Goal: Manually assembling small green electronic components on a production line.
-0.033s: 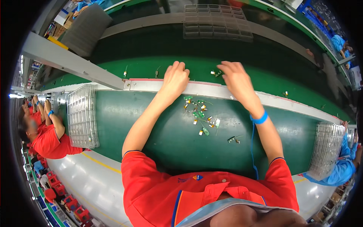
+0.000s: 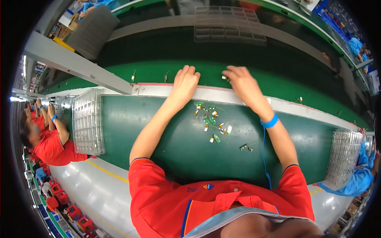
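My left hand point(image 2: 185, 83) is over the far green conveyor, just beyond the white rail point(image 2: 214, 93). Its fingers are curled close together, and anything inside them is hidden. To its right, my right hand point(image 2: 243, 84) reaches over the same belt with fingers bent and apart. Its fingertips partly cover a small circuit board point(image 2: 225, 78) with a white-and-gold part; I see no firm grip on it. On the near green worktop between my forearms lies a loose cluster of small green circuit boards point(image 2: 209, 120) with thin wires. Another dark board point(image 2: 243, 147) lies nearer my right forearm.
Clear plastic compartment trays stand at the left point(image 2: 88, 123), right point(image 2: 343, 156) and far side point(image 2: 230, 25). A grey metal beam point(image 2: 79, 65) slants in from the left. More small boards point(image 2: 299, 99) rest along the belt. A blue cord point(image 2: 265, 158) trails from my right wristband point(image 2: 271, 121). Co-workers sit on both sides.
My right hand has shifted slightly left, its fingertips now over the small board that lay uncovered beside it. My left hand stays in nearly the same place.
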Motion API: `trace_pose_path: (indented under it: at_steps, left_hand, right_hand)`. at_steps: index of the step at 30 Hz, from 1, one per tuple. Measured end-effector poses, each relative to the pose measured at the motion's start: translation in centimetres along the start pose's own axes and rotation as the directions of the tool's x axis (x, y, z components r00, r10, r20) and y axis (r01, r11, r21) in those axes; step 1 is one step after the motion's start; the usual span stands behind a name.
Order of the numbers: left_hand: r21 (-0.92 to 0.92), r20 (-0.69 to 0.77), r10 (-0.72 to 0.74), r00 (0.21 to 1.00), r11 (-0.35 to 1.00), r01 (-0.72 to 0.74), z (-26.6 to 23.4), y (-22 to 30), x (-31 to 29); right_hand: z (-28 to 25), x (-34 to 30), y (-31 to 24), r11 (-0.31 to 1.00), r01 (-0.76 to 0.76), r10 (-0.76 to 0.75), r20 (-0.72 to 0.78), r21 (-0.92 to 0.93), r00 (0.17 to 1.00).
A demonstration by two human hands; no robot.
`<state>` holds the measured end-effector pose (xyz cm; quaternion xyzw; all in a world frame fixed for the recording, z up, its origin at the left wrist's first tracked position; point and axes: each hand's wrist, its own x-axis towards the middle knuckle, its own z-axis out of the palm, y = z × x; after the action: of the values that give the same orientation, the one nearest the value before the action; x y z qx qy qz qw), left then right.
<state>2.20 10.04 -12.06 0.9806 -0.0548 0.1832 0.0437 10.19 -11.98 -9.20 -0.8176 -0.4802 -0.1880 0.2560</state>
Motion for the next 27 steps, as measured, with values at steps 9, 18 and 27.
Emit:
trace_pose_path:
  at_steps: [9, 18, 27]
  left_hand:
    - [-0.457, -0.26, -0.147, 0.954, 0.889, 0.013, -2.7, 2.1, 1.9]
    - [-0.864, -0.359, -0.077, 0.93, 0.404, -0.3, -3.5, 8.9, 5.4]
    - [-0.986, -0.142, -0.144, 0.979, 0.11, -0.127, -7.0, 8.2, 3.3]
  right_hand:
    - [-3.7, -1.8, -1.7, 0.97, -0.181, 0.145, 0.212, 0.162, 0.966]
    - [-7.1, -0.5, -1.7, 0.458, -0.618, 0.547, 0.346, 0.639, 0.762]
    - [-7.3, -1.0, -1.6, 0.564, -0.48, 0.497, 0.189, 0.672, 0.847]
